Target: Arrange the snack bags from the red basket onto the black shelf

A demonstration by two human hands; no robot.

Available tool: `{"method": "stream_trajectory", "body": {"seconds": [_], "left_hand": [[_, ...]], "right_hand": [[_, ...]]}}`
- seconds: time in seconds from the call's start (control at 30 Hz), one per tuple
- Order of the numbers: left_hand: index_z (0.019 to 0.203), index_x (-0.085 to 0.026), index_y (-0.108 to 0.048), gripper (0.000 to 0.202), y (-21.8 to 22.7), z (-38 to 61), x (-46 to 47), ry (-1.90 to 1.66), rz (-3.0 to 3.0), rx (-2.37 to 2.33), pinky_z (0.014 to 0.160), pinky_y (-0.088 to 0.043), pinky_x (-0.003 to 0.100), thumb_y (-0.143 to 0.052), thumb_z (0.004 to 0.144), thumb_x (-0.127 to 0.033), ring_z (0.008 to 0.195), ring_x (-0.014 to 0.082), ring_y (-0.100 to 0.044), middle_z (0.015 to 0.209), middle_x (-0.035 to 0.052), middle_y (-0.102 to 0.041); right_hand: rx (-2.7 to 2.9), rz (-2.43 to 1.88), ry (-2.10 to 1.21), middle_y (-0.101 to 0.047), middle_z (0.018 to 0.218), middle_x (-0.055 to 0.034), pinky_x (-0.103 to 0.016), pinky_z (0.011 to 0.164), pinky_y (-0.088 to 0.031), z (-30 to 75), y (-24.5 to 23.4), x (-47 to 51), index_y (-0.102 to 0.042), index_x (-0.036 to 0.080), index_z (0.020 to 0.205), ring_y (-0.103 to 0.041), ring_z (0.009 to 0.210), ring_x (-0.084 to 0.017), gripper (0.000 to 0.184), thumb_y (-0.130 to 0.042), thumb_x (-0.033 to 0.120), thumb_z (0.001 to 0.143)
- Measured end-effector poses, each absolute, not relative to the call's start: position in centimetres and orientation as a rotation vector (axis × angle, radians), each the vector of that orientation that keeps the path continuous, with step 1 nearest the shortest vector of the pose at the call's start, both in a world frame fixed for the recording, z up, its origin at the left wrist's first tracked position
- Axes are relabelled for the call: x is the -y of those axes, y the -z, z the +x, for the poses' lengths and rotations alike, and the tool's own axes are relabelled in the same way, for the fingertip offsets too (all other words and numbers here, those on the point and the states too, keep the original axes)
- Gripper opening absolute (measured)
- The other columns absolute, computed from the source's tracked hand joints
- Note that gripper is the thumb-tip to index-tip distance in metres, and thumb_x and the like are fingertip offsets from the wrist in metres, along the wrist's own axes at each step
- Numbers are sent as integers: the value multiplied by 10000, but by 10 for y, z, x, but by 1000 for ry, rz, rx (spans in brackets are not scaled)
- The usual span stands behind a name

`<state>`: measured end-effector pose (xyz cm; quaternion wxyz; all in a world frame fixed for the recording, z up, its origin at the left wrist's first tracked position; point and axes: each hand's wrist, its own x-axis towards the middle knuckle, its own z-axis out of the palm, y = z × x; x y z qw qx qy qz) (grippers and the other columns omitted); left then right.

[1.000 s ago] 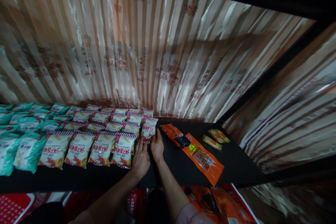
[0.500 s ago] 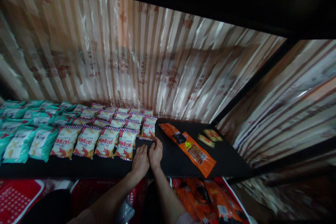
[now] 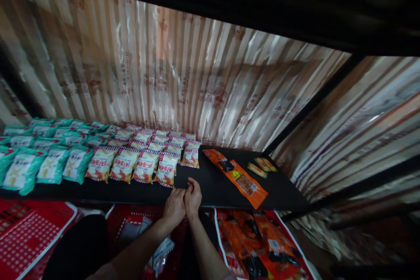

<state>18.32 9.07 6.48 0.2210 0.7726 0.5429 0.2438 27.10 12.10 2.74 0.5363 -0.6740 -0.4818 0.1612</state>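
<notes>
My left hand and my right hand are side by side at the front edge of a black shelf, fingers curled, touching each other; nothing shows in them. Just beyond them lie rows of white-and-red snack packets, the nearest one a short way past my left fingers. One packet stands at the right end of the rows. To the right on the shelf lie long orange packets.
Teal snack packets fill the shelf's left part. Small yellow packets lie at the back right. Striped shiny foil lines the back wall. Below the shelf sit red baskets and a box of orange packets.
Both hands have drawn back from the packet at the right end of the rows to the shelf's front edge, and their fingers have curled. The view has pulled back and tilted down.
</notes>
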Motion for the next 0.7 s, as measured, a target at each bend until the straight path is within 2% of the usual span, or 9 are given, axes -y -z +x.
{"method": "stream_trajectory", "body": {"seconds": [0.2,0.43,0.57,0.7], "left_hand": [[875,-156,-604,290,-54,164,-68,-720,2186,-1477,828,-443,317,-329,820,-81,886,195,-549,892,71,-639],[877,-160,-613,286,-29,133,-42,-839,2253,-1397,806,-477,349,-344,802,-98,850,203,-573,840,83,-639],[931,-151,-619,270,-11,114,-25,-833,2229,-1334,819,-487,364,-381,803,-151,877,212,-588,868,99,-654],[986,-157,-619,307,8,100,-10,-708,2113,-1369,890,-461,367,-390,781,-147,970,210,-583,999,105,-660]], "right_hand": [[1121,-1544,-453,-637,836,-53,-255,690,-480,252,-25,-95,-582,175,861,-618,710,-147,261,-348,182,745],[1235,-1493,-509,-596,746,-28,-248,680,-462,220,-19,-59,-579,181,803,-587,663,-137,247,-340,155,749],[1378,-1459,-537,-600,757,-38,-244,717,-458,203,-9,-37,-593,193,725,-590,734,-143,265,-339,118,729],[1437,-1577,-612,-614,733,-38,-245,706,-467,190,10,-22,-603,203,676,-598,723,-147,289,-340,89,709]]}}
